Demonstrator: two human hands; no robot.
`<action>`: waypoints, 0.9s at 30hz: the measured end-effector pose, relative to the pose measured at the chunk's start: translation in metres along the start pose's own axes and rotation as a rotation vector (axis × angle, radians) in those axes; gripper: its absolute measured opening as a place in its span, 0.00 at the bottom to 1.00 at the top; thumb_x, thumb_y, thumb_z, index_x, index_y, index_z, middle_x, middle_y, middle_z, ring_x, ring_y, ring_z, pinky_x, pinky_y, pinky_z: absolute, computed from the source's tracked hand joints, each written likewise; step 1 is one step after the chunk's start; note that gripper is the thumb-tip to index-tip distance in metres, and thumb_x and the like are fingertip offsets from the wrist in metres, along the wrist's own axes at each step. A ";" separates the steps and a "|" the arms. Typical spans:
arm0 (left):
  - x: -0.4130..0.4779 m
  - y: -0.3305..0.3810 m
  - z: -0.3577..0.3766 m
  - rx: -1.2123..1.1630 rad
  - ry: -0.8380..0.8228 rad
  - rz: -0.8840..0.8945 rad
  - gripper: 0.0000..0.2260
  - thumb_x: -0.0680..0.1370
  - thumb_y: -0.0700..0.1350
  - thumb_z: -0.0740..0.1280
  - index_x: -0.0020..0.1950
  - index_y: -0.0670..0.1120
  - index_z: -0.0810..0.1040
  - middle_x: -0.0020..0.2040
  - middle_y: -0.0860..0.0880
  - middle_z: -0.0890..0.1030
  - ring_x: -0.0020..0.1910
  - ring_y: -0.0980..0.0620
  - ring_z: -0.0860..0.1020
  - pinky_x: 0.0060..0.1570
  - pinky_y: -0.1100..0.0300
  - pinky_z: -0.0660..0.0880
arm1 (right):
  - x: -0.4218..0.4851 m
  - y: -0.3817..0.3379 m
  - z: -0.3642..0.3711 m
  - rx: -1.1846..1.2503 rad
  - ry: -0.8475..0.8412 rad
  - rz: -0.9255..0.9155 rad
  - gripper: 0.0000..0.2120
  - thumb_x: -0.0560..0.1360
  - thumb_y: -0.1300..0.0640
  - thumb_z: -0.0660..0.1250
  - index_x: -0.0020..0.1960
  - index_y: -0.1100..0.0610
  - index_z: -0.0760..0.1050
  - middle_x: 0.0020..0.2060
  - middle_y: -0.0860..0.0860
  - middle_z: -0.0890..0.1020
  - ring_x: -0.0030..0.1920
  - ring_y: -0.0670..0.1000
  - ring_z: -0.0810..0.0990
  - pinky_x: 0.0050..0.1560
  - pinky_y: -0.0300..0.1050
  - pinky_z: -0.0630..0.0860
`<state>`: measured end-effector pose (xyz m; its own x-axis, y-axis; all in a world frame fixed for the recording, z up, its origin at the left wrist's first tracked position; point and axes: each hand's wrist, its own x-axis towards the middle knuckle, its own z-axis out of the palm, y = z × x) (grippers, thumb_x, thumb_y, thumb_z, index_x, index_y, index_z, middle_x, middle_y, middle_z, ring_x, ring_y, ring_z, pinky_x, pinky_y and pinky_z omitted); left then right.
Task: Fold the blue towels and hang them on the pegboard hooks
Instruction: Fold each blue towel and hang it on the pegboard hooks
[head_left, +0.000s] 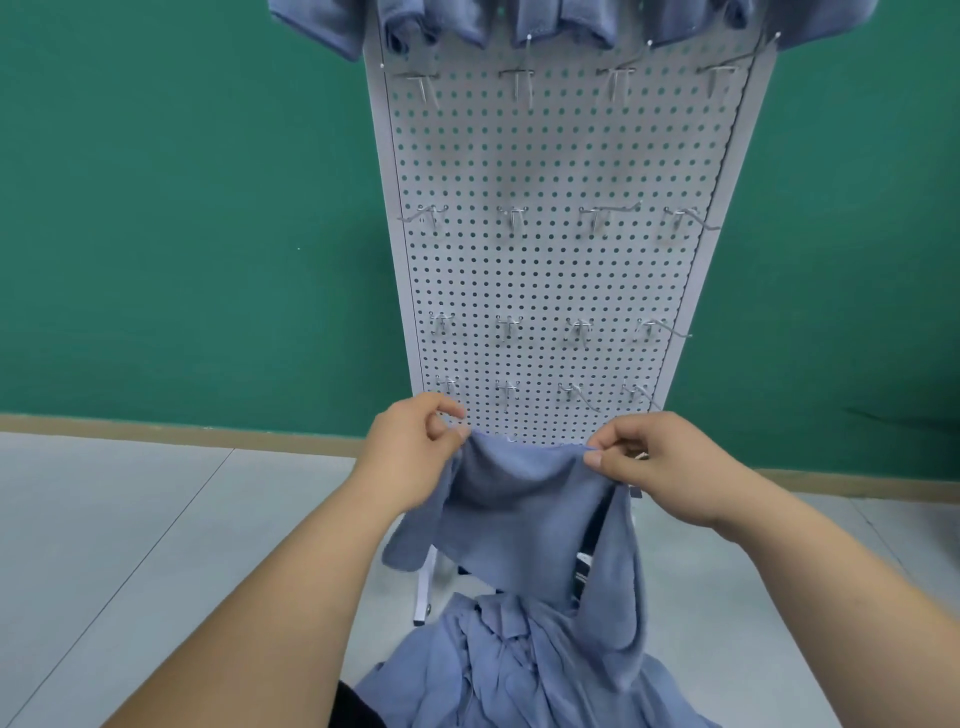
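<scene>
Holding: my left hand (410, 449) and my right hand (660, 462) each pinch the upper edge of one blue towel (519, 504), thumb against forefinger, with the cloth caught between them at either end.
Where: the towel hangs in the air between my hands, in front of the bottom edge of the pegboard (550, 270) and above the pile (519, 670) of loose blue towels.
Why held so: I judge that gripping both ends of one edge lets the cloth fall open under its own weight, so I can find its shape and line up a first fold. Keeping it clear of the pile stops it from dragging the others.
Pointing: the pinched edge faces up and sags a little in the middle. The free end drops towards the pile, and the flap under my right hand hangs lower than the one under my left.
Long axis: the held edge runs left to right, roughly level with the pegboard's bottom edge. The body is bunched, so I cannot tell its true long side.
Pegboard: hung towels (447, 26) line its top edge, and the rows of hooks (514, 83) below are bare.
Pile's support: hidden under the cloth.
</scene>
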<state>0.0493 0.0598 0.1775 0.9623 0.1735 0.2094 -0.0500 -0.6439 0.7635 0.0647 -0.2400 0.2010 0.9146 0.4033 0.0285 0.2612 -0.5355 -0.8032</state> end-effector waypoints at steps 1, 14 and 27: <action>-0.004 0.006 0.003 -0.057 -0.067 0.054 0.08 0.80 0.46 0.73 0.57 0.57 0.83 0.35 0.50 0.81 0.33 0.58 0.76 0.42 0.62 0.73 | 0.000 -0.003 0.004 0.019 -0.003 -0.019 0.06 0.80 0.52 0.74 0.46 0.52 0.83 0.32 0.45 0.76 0.35 0.46 0.73 0.43 0.40 0.73; -0.017 0.029 0.023 -0.330 -0.305 0.092 0.02 0.79 0.45 0.76 0.48 0.49 0.85 0.37 0.53 0.79 0.36 0.55 0.73 0.42 0.60 0.75 | 0.006 -0.014 0.024 -0.160 0.075 -0.053 0.05 0.76 0.55 0.75 0.43 0.46 0.84 0.35 0.44 0.85 0.36 0.43 0.80 0.44 0.42 0.79; -0.002 0.007 -0.002 -0.399 -0.007 -0.031 0.02 0.79 0.46 0.76 0.47 0.49 0.86 0.38 0.53 0.83 0.36 0.57 0.76 0.43 0.61 0.77 | 0.004 -0.001 0.001 -0.241 0.099 0.042 0.05 0.74 0.50 0.79 0.40 0.46 0.85 0.35 0.43 0.86 0.33 0.42 0.81 0.45 0.49 0.83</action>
<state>0.0465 0.0561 0.1836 0.9668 0.1823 0.1790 -0.1192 -0.2979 0.9471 0.0676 -0.2366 0.2012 0.9488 0.3089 0.0653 0.2774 -0.7166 -0.6400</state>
